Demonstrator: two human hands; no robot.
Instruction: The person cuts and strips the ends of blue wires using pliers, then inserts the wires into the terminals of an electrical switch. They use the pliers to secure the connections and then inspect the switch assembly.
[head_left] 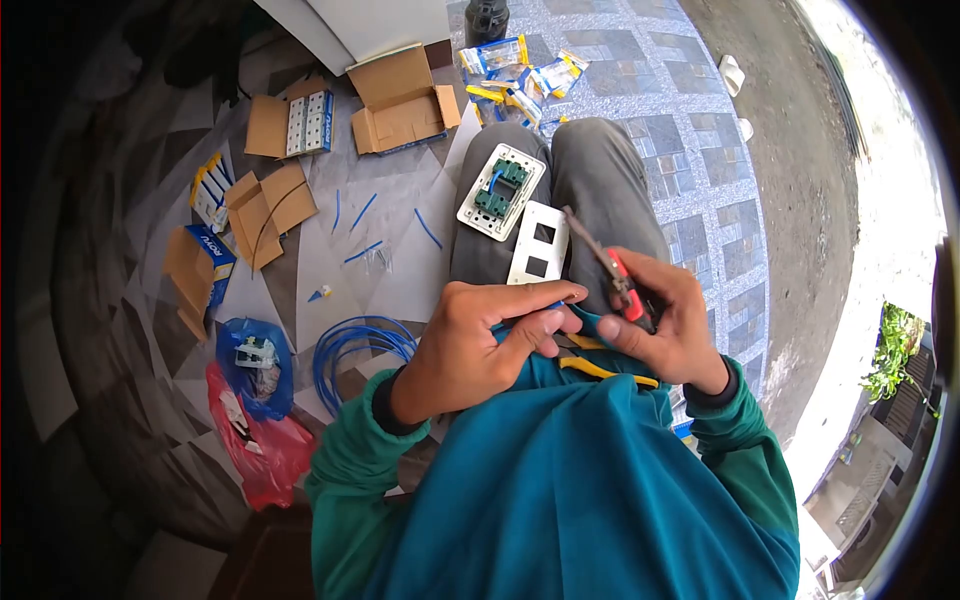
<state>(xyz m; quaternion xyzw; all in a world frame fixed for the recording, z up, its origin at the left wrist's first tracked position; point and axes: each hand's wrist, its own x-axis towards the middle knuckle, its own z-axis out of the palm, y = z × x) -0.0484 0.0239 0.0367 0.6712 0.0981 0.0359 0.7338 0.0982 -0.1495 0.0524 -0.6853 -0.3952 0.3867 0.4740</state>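
While the yellow pliers (pixel 610 372) lay in my lap, seemingly parked for quick reach, my left hand (pixel 470 340) partly hid their jaws. That hand was pinching a bit of blue, likely wire (pixel 558 306), covered so fully that I couldn't tell its length. My right hand (pixel 680 320) gripped the red pliers (pixel 629 298), nose pointing away, probably to keep it off my other fingers; its tip looked blurred. Beyond, the plate (pixel 540 250) and socket (pixel 492 204) rested on my thighs (pixel 475 262), apparently as a makeshift worktop. Leftward, the coil (pixel 322 368) ran up near my sleeve (pixel 345 480), its ends untraceable; farther off lay offcuts (pixel 428 230) and open boxes (pixel 400 105).
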